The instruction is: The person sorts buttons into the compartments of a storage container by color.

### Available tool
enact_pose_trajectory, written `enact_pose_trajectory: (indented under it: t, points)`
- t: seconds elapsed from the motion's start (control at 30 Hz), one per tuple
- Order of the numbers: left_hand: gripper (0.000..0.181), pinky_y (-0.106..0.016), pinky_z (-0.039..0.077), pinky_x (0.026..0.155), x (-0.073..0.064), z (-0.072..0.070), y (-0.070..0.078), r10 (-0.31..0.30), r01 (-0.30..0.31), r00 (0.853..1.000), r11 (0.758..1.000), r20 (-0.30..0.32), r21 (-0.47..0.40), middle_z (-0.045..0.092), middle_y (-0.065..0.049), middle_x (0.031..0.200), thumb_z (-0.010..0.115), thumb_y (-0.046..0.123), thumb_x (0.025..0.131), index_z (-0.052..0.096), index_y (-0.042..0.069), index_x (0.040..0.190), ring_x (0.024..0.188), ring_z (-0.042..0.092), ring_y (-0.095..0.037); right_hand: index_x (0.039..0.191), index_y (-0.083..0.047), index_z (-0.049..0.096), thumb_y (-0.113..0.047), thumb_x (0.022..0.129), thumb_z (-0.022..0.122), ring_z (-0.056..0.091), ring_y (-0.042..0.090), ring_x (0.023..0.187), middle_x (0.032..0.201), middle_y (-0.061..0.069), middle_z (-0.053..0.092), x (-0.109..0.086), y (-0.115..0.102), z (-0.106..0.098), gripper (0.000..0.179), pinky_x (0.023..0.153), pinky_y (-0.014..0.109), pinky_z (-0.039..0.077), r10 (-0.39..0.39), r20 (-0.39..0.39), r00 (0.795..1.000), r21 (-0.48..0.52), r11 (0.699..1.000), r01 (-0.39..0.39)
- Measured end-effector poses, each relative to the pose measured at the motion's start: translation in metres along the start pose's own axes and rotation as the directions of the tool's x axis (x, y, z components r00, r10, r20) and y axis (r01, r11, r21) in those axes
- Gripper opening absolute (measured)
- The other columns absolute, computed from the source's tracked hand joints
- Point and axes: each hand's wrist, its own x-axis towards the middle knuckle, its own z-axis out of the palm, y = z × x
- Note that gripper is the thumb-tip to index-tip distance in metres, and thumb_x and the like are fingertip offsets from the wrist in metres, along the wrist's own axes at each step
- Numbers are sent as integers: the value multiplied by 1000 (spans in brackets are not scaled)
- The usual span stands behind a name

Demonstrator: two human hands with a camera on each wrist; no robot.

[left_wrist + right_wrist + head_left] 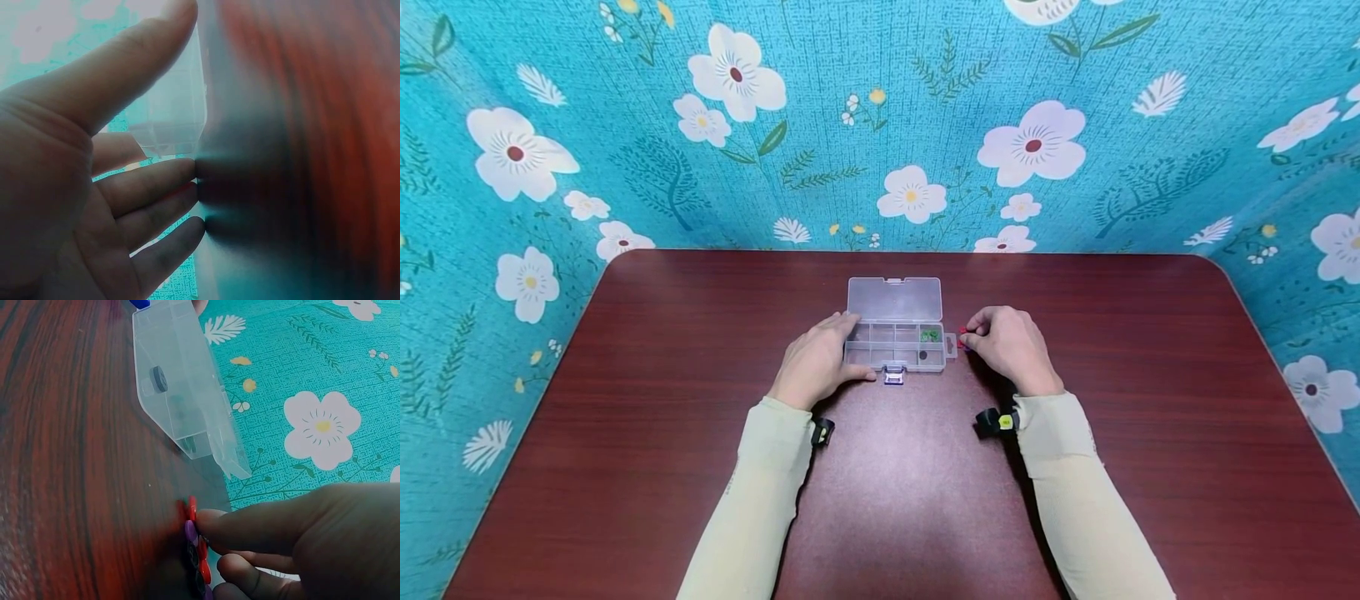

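A clear plastic compartment box [895, 345] lies with its lid [895, 300] raised at the back. Green pieces [929, 336] sit in its back right compartment, and a dark round button-like piece [922, 355] is in a front compartment. Around the box's left end lies my left hand [820, 358], thumb along the front and fingers [156, 181] extended at the side. My right hand [1011, 342] bends its thumb and fingers over small red pieces [204, 565] and purple pieces [191, 530] right of the box. The thumb touches a red piece; whether it is pinched is hidden.
The dark reddish wooden table [895, 483] ends at a floral turquoise cloth [850, 150] behind and at the sides. A clear latch [892, 376] sticks out from the box's front, and a hanging tab [951, 345] from its right end.
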Motion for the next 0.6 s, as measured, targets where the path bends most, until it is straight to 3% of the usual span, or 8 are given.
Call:
enact_pose_trajectory:
  t: [0.6]
  points:
    - [99, -44, 37, 114, 0, -1, -1, 6, -6, 1000, 1000, 3, 2, 47, -9, 153, 87, 52, 73, 46, 6, 151, 145, 38, -24, 90, -14, 75, -20, 90, 73, 62, 21, 79, 81, -1, 69, 1, 1, 2, 6, 68, 38, 48, 3, -11, 1000, -15, 1000, -3]
